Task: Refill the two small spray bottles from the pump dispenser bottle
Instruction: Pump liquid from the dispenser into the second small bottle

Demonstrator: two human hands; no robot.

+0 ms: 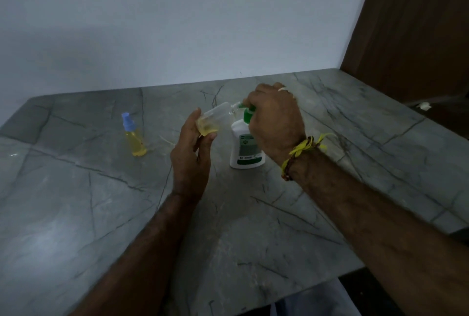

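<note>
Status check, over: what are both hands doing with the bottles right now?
Left hand holds open spray bottle tilted, mouth at pump nozzle. Right hand on top of pump dispenser bottle. Capped spray bottle stands apart, left. Nothing obstructing.

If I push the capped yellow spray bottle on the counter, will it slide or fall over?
The capped spray bottle is tall and narrow on a small base, so it would probably tip rather than slide. It looks nearly full, which may steady it slightly. Being round, it would likely roll on the smooth counter.

Pump bottle [246,148] white with green pump, spray bottle [134,135] yellow with blue cap, my counter [76,201] grey with dark veins.
</note>
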